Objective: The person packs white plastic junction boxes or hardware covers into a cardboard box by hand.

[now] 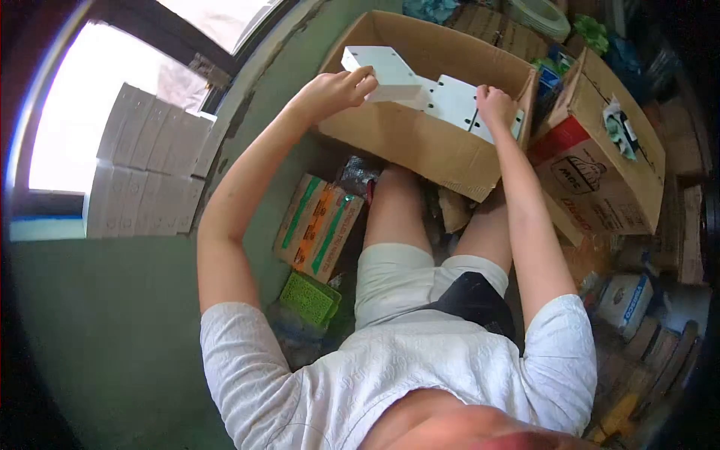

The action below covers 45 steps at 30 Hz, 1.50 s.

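An open cardboard box (420, 135) stands in front of my knees with several white boxes in it. My left hand (346, 88) is closed on a white box (386, 67) at the box's left end, which sits tilted and higher than the others. At the right end, my right hand (495, 109) has its fingers bent at the top edge of another white box (455, 101). Whether those fingers grip it or only touch it is hard to see.
White boxes (142, 165) are stacked on the window ledge at the left. A printed carton (600, 161) stands at the right. A striped carton (319, 225) and a green basket (310, 298) lie beside my left leg, near the wall (120, 322).
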Each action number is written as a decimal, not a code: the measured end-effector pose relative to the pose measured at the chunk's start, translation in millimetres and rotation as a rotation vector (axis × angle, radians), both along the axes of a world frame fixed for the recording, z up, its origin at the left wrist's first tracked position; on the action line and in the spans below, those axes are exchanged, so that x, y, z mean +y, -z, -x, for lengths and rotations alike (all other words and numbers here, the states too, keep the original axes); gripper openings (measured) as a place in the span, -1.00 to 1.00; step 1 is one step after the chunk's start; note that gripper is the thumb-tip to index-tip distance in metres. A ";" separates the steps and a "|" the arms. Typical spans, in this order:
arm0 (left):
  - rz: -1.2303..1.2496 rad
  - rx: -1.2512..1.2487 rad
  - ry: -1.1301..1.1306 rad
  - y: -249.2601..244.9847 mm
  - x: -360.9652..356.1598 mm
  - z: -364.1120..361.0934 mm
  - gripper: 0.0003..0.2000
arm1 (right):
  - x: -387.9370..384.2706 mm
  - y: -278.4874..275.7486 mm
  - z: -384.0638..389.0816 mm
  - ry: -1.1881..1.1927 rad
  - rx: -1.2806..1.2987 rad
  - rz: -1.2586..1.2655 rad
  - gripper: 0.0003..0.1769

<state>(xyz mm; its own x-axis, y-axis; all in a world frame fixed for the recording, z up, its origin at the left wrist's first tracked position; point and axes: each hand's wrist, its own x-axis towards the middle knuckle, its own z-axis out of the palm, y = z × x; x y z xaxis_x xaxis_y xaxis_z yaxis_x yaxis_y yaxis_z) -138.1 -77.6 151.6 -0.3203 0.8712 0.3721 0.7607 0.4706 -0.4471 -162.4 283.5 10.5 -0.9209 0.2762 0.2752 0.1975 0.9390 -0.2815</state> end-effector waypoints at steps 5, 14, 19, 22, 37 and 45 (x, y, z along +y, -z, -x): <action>0.390 -0.155 -0.010 31.3 22.3 71.8 -0.58 | -2.0 -4.3 -0.3 0.012 -0.014 0.038 -0.47; 0.444 -0.168 0.332 60.5 28.0 98.7 -0.77 | -2.6 -4.1 0.0 0.013 -0.059 0.083 -0.51; 0.604 -0.210 0.511 49.4 33.8 102.3 -0.67 | -3.3 -7.9 -1.5 0.019 -0.074 0.077 -0.50; 0.357 -0.295 0.281 58.0 41.5 110.6 -0.69 | -1.8 -1.4 0.8 0.013 -0.055 0.061 -0.50; -1.129 -0.867 -0.569 24.2 20.4 24.7 -0.36 | 2.0 2.7 5.8 -0.081 0.029 0.126 -0.46; -1.299 0.025 -1.025 -39.2 -150.1 -244.1 -0.56 | -15.1 -16.3 -7.5 -0.164 0.154 -0.274 -0.49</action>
<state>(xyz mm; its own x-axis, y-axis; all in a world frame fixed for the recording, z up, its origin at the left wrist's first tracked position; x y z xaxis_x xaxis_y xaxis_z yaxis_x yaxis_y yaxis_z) 106.0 -227.7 190.8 -0.5118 -0.5622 0.6496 -0.0824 0.7848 0.6143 -154.8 268.4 26.8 -0.8887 0.0247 0.4578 0.0129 0.9995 -0.0291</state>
